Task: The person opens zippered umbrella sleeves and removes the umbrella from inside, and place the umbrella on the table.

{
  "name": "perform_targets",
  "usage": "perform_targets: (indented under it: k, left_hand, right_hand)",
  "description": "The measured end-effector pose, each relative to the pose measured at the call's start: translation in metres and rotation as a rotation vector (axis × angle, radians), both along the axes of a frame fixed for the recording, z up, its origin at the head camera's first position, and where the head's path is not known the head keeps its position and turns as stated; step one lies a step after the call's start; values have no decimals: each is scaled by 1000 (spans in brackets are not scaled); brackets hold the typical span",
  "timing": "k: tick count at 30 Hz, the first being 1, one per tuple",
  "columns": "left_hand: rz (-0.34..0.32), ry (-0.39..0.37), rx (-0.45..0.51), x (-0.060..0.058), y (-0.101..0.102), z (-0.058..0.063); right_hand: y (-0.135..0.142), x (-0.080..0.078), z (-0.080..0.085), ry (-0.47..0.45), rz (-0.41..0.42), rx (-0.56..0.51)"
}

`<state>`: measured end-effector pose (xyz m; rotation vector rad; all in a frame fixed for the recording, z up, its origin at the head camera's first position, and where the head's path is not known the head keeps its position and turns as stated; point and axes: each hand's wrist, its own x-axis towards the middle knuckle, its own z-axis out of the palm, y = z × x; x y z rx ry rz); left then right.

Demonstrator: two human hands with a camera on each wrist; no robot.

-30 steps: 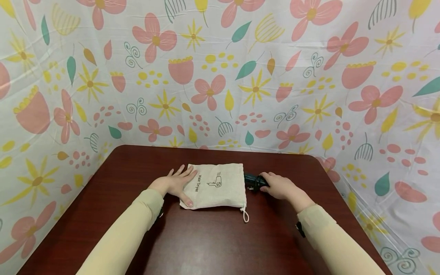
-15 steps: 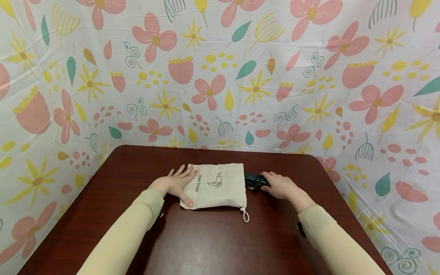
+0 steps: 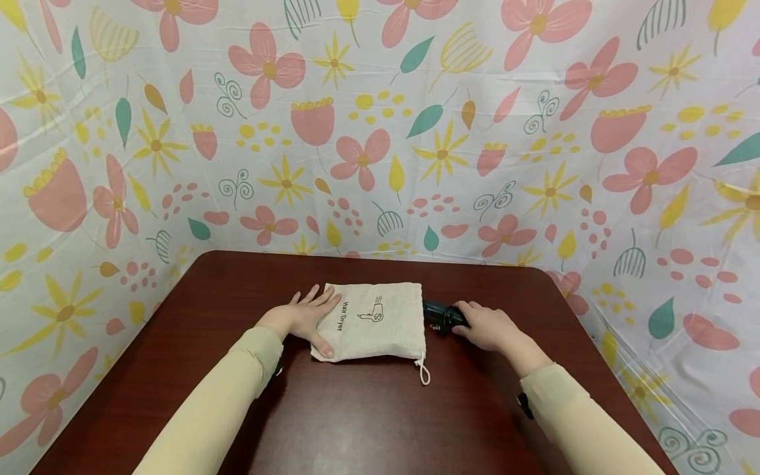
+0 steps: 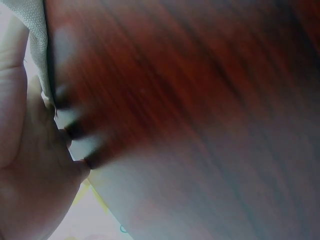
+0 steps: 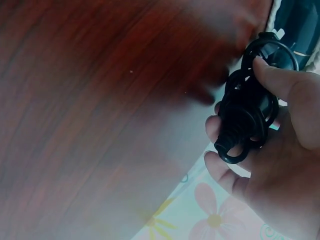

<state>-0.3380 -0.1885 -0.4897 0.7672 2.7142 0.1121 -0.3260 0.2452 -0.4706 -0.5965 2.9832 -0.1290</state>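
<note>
head view: my left fingers [image 3: 328, 305] spread wide over the cream cloth drawstring bag [image 3: 371, 340], gripping nothing; my right fingers [image 5: 225, 174] curl round the looped black cord [image 5: 242, 112] ending the glossy dark plastic appliance [image 3: 438, 313]; work looks part done, its far end inside the bag's mouth, held end outside

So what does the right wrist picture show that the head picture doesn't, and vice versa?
Only the right wrist view shows the black ribbed tip in the grip of the right hand.

Only the head view shows the left hand, spread on the cream cloth bag, and the black "Hair Dryer" lettering.

Both show the right hand, the dark glossy object it holds, part of the bag, the reddish-brown wooden table and the white flower-print sheet.
</note>
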Motion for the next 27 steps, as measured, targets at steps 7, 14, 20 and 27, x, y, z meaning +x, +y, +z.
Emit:
perform_targets:
  k: [7,14,20,27]
  left_hand:
    - [-1,4,-2,0,0,0]
    - [2,5,-2,-1,0,-2]
    - [4,6,-3,-1,0,-2]
    - [1,4,2,2,0,0]
  right_hand:
    - [3,7,0,5,-14,-12]
    - [6,12,-2,1,-20,-30]
    - [8,15,-2,3,-15,-34]
    - [9,20,-2,11,-26,-39]
